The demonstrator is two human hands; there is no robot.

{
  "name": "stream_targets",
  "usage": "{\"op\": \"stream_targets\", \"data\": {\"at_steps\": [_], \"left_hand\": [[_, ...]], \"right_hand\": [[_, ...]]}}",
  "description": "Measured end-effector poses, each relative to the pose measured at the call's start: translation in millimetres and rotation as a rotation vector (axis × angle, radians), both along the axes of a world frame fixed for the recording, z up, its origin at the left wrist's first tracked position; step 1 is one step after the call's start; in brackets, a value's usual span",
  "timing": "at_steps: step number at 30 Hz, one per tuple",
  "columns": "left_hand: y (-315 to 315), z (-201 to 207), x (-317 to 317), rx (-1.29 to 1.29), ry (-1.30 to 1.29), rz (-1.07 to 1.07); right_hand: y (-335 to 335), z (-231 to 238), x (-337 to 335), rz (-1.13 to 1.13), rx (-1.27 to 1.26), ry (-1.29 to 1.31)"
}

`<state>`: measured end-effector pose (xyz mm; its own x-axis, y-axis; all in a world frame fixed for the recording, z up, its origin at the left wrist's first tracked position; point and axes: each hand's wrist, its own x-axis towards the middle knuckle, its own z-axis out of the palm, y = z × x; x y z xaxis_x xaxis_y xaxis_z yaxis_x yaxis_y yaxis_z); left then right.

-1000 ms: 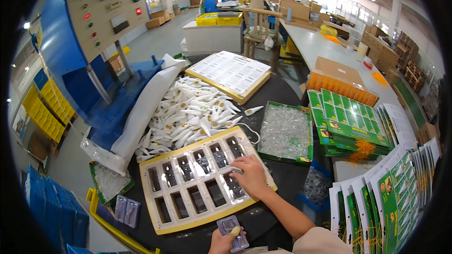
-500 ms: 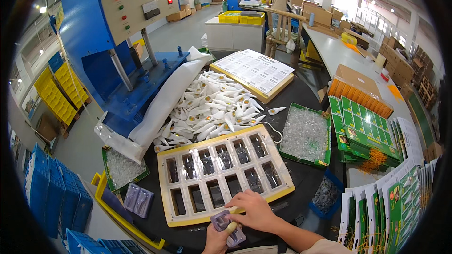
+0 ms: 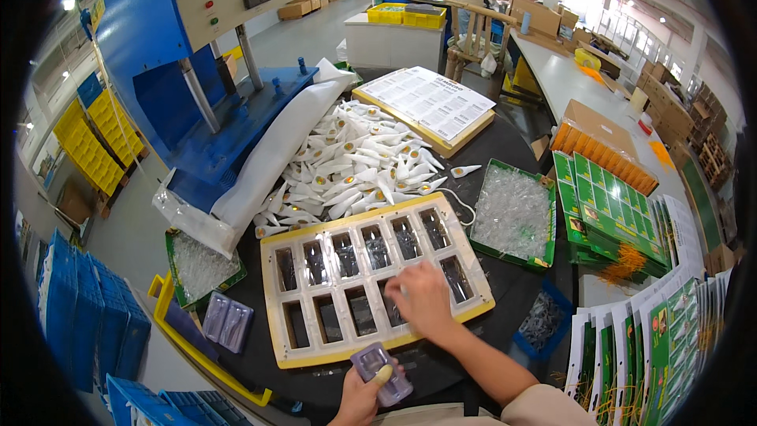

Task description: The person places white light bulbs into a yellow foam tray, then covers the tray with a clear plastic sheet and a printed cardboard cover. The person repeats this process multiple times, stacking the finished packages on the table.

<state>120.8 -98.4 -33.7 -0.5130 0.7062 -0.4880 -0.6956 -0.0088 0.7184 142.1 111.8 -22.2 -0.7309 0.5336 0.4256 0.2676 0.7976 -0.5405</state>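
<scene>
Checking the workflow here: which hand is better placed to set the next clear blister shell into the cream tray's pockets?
Probably the right hand: it is already over the cream tray, at its lower pockets. The left hand is below the tray's near edge, holding a stack of clear blister shells.

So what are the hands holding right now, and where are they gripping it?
The left hand holds a stack of clear plastic blister shells by its near end. The right hand rests on the cream tray, holding nothing visible.

Not much room here tbh. The cream mold tray (image 3: 371, 288) is sitting mid-table, hemmed in by the heap of white parts (image 3: 355, 166) behind, a green bin of clear blisters (image 3: 512, 213) on the right, another bin (image 3: 201, 268) left. Only bare black tabletop (image 3: 505, 312) is showing near the front edge.
</scene>
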Motion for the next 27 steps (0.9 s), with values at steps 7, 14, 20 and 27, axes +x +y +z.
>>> {"op": "stream_targets", "data": {"at_steps": [7,14,20,27], "left_hand": [[-11.9,-14.2,-9.2,-0.215,0.028,0.094],[-34.0,-12.8,-4.6,-0.1,-0.112,0.044],[-39.2,-20.7,-18.8,-0.174,-0.087,0.132],[-57.6,-8.2,-35.8,0.1,-0.131,0.238]], "right_hand": [[-51.4,21.2,16.8,0.284,-0.341,0.072],[-26.0,-11.7,-42.7,0.066,0.052,0.015],[-74.2,9.6,-7.5,0.435,-0.302,-0.004],[-96.5,25.1,-47.5,0.568,-0.083,-0.224]]}}
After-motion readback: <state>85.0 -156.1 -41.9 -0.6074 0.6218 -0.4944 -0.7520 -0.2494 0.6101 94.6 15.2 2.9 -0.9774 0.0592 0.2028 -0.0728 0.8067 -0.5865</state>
